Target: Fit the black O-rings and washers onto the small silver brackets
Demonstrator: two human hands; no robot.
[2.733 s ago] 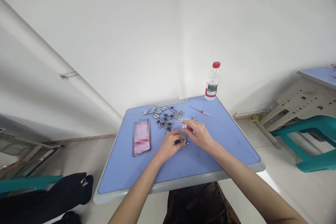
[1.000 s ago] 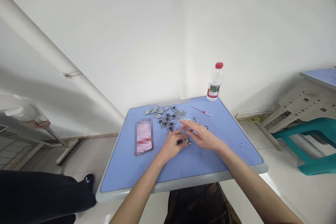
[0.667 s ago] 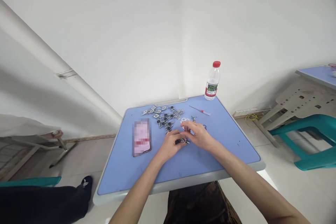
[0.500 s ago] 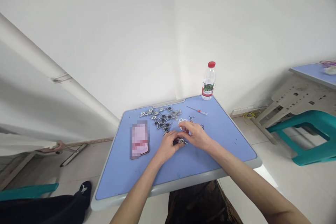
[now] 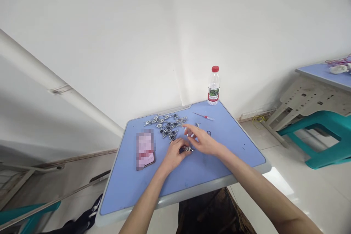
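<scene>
My left hand (image 5: 175, 153) rests on the blue tabletop, its thumb and fingers closed around a small metal fitting (image 5: 188, 148). Just to the right, my right hand (image 5: 202, 140) hovers with thumb and fingers bent together. Between its fingertips is a small translucent piece (image 5: 189, 132), too small to name. Beyond my hands lies a pile of small metal fittings (image 5: 159, 125), several of them with black round parts (image 5: 168, 128). Small shiny pieces (image 5: 197, 125) and dark rings (image 5: 209, 133) are scattered past my right hand.
A thin screwdriver (image 5: 204, 117) with a clear handle lies near the back. A water bottle (image 5: 213, 91) stands at the table's (image 5: 131, 186) far right corner. A phone (image 5: 145, 150) lies at left. A teal stool (image 5: 326, 139) and another desk (image 5: 312, 71) are at right.
My right hand has lifted slightly away from the left, and the translucent piece at its fingertips shows more clearly. At left, the other person's hand has left view and their foot has shifted.
</scene>
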